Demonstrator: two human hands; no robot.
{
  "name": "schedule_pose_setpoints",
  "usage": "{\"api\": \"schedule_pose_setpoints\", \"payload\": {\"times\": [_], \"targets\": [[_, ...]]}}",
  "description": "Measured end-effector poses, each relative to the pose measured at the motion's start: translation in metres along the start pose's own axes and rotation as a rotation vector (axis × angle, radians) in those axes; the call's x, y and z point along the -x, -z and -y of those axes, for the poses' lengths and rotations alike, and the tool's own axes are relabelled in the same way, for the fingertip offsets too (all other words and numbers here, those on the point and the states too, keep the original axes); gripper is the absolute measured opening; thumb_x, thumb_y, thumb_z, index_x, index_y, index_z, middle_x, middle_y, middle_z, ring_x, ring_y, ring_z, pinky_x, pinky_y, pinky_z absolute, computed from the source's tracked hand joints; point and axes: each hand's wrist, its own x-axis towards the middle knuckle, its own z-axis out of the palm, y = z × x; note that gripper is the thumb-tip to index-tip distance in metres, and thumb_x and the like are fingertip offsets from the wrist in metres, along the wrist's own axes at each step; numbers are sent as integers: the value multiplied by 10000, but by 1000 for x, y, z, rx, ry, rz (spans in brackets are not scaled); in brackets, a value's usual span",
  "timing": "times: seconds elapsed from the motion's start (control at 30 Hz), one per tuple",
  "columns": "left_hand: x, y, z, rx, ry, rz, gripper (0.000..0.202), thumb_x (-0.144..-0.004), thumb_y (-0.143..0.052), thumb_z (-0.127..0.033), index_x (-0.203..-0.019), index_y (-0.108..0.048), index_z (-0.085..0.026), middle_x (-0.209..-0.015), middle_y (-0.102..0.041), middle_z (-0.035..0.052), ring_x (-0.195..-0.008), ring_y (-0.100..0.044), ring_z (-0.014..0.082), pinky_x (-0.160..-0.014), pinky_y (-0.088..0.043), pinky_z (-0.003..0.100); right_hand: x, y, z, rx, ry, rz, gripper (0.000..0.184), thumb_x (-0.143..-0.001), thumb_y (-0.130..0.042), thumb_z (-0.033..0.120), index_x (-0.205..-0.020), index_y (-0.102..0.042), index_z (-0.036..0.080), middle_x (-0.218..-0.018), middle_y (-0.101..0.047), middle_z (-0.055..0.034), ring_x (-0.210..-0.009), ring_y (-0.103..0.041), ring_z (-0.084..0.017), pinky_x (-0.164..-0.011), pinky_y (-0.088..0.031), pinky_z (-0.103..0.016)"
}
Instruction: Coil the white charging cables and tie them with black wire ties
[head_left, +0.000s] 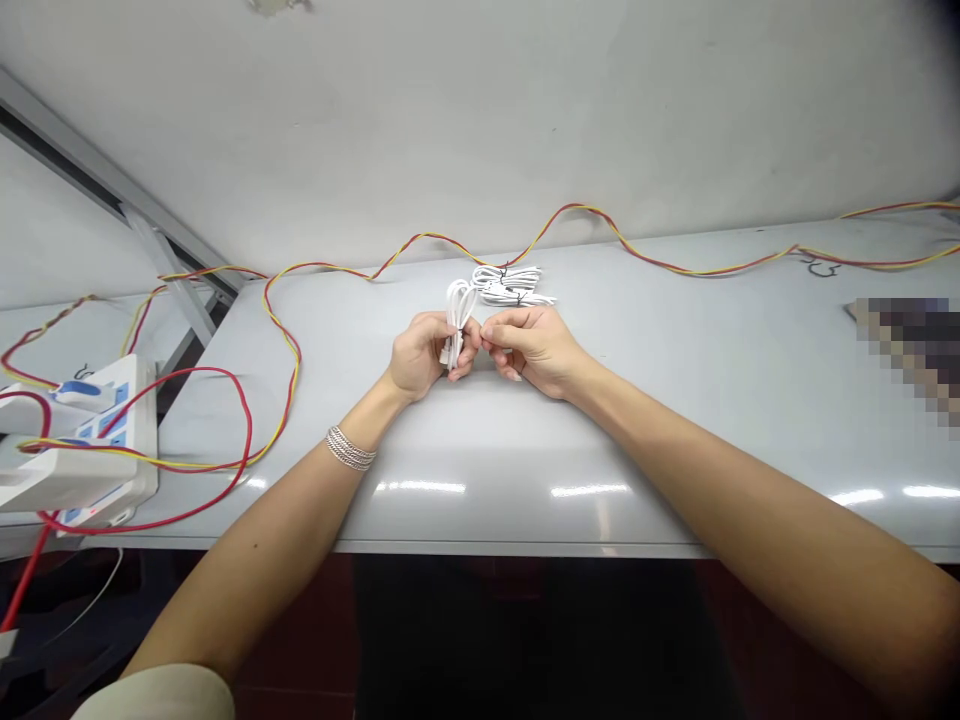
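My left hand [424, 352] is closed round a coiled white cable [459, 305], whose loop stands up above my fingers. My right hand [529, 345] pinches the same coil at its middle, thumb and forefinger pressed together against the left hand. Both hands rest on the white table [675, 400]. Just behind them lie tied bundles of white cable [514, 283], bound with dark ties. A silver bracelet [349, 449] circles my left wrist.
A twisted red and yellow wire [585, 215] snakes along the back of the table and loops down on the left. A white and blue power strip [82, 440] sits at the far left. A blurred dark patch [911, 345] lies at the right edge.
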Motion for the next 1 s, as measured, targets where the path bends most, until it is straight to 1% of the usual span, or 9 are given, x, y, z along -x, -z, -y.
{"api": "schedule_pose_setpoints", "payload": {"times": [0.1,0.3,0.47,0.67,0.83,1.0], "targets": [[0,1,1,4,0,19,273,-671,-556,-382,-648,-613,-116,-481,-495,24,-378,-426,122,-426,-321,278,0,0,0,8,0,9,261,-665,-831,344,-684,-711,114,-553,-568,-8,-464,-444,-63,-356,-320,-184],[0,3,1,24,-8,39,268,-676,-563,-365,-629,-628,-109,-485,-497,30,-374,-427,120,-415,-309,273,1,-1,1,0,-11,26,198,-689,-799,293,-675,-714,116,-572,-587,-13,-470,-437,-53,-364,-313,-176],[0,1,0,23,-8,35,265,-684,-575,-372,-614,-615,-120,-474,-485,27,-375,-422,117,-415,-313,271,1,0,1,-1,-6,31,241,-667,-836,327,-693,-722,117,-587,-588,-21,-491,-449,-62,-359,-330,-172],[-1,1,0,48,-11,35,268,-676,-583,-387,-604,-611,-130,-487,-505,30,-372,-422,115,-399,-308,266,1,2,0,-14,-36,74,271,-702,-822,369,-745,-734,116,-609,-592,-17,-483,-465,-67,-352,-348,-183],[-2,2,2,81,-30,61,267,-680,-585,-371,-609,-624,-116,-489,-510,32,-373,-431,117,-387,-313,260,1,2,0,-19,-27,79,263,-700,-824,354,-746,-737,111,-620,-601,-21,-482,-463,-67,-347,-346,-186],[-2,2,2,75,-36,58,267,-686,-590,-371,-602,-626,-120,-479,-503,29,-367,-428,117,-388,-308,259,1,2,0,1,-10,65,228,-701,-817,335,-723,-737,122,-626,-605,-23,-492,-460,-65,-353,-344,-183]]}}
